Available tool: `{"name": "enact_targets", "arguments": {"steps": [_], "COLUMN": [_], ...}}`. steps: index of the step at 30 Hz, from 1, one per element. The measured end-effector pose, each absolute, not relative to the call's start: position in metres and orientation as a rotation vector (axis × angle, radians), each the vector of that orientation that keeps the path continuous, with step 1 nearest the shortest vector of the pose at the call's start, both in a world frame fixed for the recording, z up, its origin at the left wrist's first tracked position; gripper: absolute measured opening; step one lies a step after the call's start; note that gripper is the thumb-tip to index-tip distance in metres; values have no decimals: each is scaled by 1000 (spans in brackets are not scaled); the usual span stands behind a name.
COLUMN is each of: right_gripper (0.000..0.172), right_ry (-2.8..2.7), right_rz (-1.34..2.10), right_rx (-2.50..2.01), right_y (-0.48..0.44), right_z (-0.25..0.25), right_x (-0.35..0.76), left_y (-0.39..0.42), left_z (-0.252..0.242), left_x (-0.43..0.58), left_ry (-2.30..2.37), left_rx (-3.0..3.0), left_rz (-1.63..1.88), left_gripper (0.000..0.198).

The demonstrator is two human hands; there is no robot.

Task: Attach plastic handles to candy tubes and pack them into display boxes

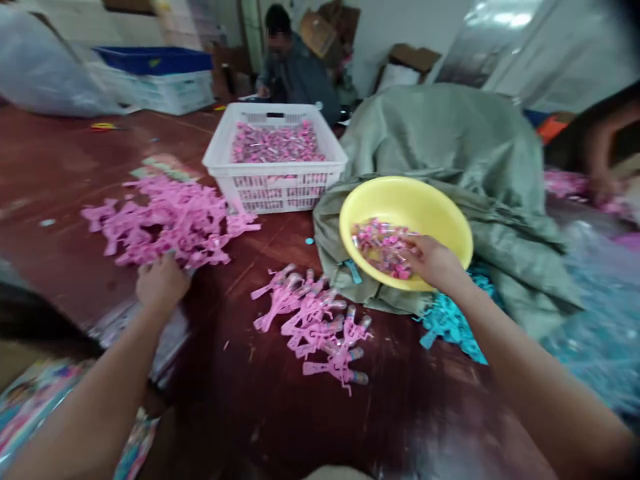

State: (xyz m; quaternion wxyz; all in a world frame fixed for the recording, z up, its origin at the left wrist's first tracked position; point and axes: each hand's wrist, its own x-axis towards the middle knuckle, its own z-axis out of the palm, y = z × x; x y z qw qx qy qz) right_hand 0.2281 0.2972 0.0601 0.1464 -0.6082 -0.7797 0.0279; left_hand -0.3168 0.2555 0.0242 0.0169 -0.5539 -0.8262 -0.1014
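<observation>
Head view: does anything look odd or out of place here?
The yellow plastic basin sits tilted on a crumpled green woven sack, so it looks unsteady while the right hand reaches into it.

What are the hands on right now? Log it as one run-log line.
left hand: at pile of pink strips | right hand: in yellow basin

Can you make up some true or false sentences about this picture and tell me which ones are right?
1. The right hand reaches into a yellow basin. True.
2. The left hand holds the yellow basin. False: the left hand is at the edge of a pile of pink plastic strips.
3. A white plastic crate holds pink pieces. True.
4. The yellow basin sits on a blue tarp. False: it sits on a green woven sack.
</observation>
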Motion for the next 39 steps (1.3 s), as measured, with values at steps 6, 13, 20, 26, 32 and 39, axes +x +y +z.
{"name": "enact_targets", "arguments": {"steps": [6,13,20,26,32,39], "right_gripper": [30,23,25,28,25,23], "right_ry": [-2361,-2322,-1819,-2107,-2261,-2039], "right_rz": [241,281,1248,1133,892,1220], "right_rx": [-1973,-1944,-997,-883,-806,-1031], "right_y": [337,338,209,178,176,160], "right_z": [35,53,70,62,74,58], "right_x": [240,215,135,110,113,105], "left_y": [239,174,118,111,114,106], "left_z": [20,48,48,46,59,42], "left_x": [-305,-232,-148,-124,-125,-109], "left_ry": [-2597,-2843,-3117,-2989,-2338,-2172], "left_rx": [-1697,-1416,-1268,-2349,-2924,-2710], "left_rz": [-582,-2395,-3031,-2444,-1794,-1731], "left_gripper": [30,35,57,30,13,17]}}
